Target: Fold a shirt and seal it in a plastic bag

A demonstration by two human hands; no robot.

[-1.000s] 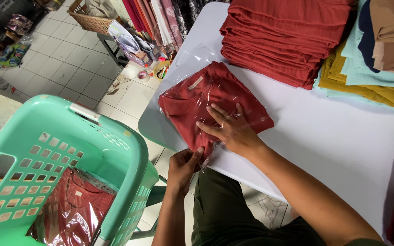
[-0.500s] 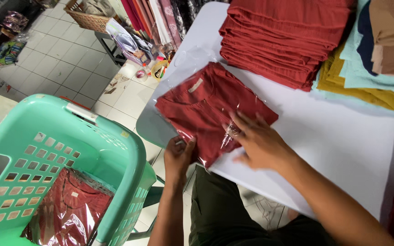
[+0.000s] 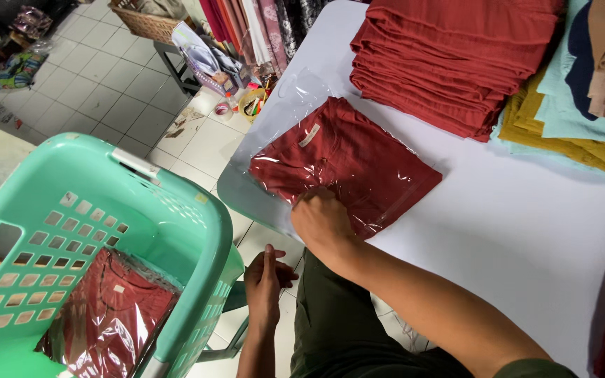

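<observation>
— Looking at the middle of the frame: where does the bagged red garment (image 3: 348, 164) lie from the hands?

— It lies flat on the white table (image 3: 512, 231), at the table's left corner. The right hand (image 3: 322, 222) rests on its near edge, so the packet stretches away from the knuckles toward the upper part of the frame. Its long axis runs on a slant, from the upper left near the loose bag mouth down to the lower right corner.

— And the fingers?

— Curled down onto the plastic at the near edge; whether they pinch the film or only press on it I cannot tell, since the back of the hand covers the fingertips. The left hand (image 3: 266, 280) hangs below the table edge at lower centre, fingers loosely together and straight, holding nothing, clear of the packet.

— So which hand is nearer?

— The right, touching it. The left is nearer the green laundry basket (image 3: 141, 210) at lower left, where another bagged red garment (image 3: 110, 315) lies.

— Anything hard to make out?

— The packet's near left corner is hidden under the right hand. The clear flap at its upper left end shows only as glare. The stack of folded red garments (image 3: 449, 63) is cut off by the top of the frame.
</observation>
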